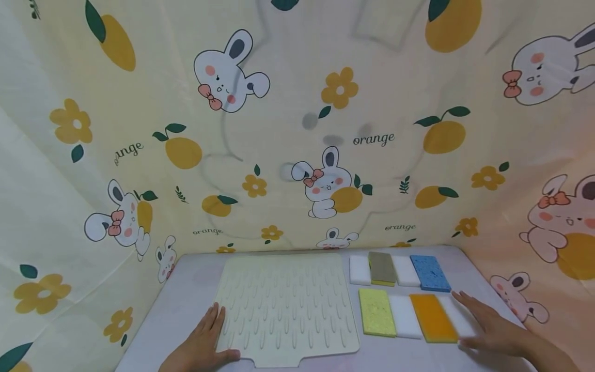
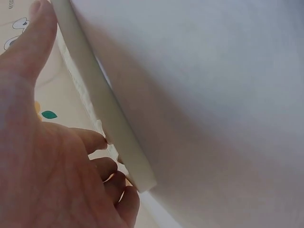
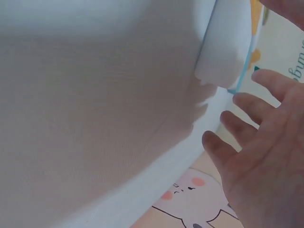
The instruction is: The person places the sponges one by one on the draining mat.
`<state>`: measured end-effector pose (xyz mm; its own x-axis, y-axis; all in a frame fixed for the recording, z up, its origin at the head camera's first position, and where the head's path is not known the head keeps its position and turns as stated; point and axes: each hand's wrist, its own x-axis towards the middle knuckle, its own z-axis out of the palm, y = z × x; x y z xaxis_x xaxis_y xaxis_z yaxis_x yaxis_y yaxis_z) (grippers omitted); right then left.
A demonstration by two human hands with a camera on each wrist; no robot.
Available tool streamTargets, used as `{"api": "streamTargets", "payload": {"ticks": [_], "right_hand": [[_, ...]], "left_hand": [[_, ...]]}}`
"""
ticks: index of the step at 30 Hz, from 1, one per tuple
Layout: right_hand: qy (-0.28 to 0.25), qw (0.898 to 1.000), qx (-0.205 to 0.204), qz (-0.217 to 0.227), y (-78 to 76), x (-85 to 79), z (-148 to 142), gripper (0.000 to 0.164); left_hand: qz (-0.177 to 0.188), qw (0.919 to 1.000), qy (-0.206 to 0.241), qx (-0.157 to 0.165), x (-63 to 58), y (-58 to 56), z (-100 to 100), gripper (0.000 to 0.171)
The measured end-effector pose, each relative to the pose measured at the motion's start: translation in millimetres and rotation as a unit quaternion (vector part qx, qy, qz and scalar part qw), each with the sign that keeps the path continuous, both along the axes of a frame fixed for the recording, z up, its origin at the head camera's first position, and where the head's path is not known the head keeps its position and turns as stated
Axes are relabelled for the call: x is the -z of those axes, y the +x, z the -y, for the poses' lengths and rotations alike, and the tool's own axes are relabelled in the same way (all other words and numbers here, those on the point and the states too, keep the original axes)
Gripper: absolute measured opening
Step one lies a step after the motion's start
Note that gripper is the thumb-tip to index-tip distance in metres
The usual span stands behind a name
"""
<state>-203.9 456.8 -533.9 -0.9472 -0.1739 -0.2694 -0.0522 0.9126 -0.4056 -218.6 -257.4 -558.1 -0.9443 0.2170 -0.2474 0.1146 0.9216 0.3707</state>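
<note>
A cream draining board (image 1: 288,305) with rows of raised ridges lies flat on the table, a tab at its near edge. My left hand (image 1: 202,338) touches its left edge and near left corner, thumb spread; the left wrist view shows the board's thick rim (image 2: 111,109) beside the fingertips. At the right end of the near sponge row, my right hand (image 1: 497,328) has its fingers extended beside a white sponge (image 1: 459,315). Left of that lie an orange sponge (image 1: 433,318), another white sponge (image 1: 404,316) and a yellow-green sponge (image 1: 377,312).
A second row behind holds a white sponge (image 1: 360,270), a grey-topped yellow scouring sponge (image 1: 382,268), another white sponge (image 1: 405,271) and a blue sponge (image 1: 430,273). A patterned curtain (image 1: 288,124) with rabbits and oranges encloses the white table (image 1: 162,310) at the back and sides.
</note>
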Motion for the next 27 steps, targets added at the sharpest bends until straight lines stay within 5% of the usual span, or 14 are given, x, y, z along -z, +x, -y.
{"api": "streamTargets", "payload": {"ticks": [17, 27], "right_hand": [[-0.011, 1.000, -0.004, -0.008, -12.6, 4.9, -5.1, 0.122], [0.017, 1.000, 0.021, 0.003, -17.4, 4.8, -6.8, 0.115]], "left_hand": [[0.002, 1.0000, 0.001, 0.004, 1.2, -3.2, -3.3, 0.136], [0.004, 1.0000, 0.004, 0.000, 3.5, -6.5, -4.3, 0.136]]}}
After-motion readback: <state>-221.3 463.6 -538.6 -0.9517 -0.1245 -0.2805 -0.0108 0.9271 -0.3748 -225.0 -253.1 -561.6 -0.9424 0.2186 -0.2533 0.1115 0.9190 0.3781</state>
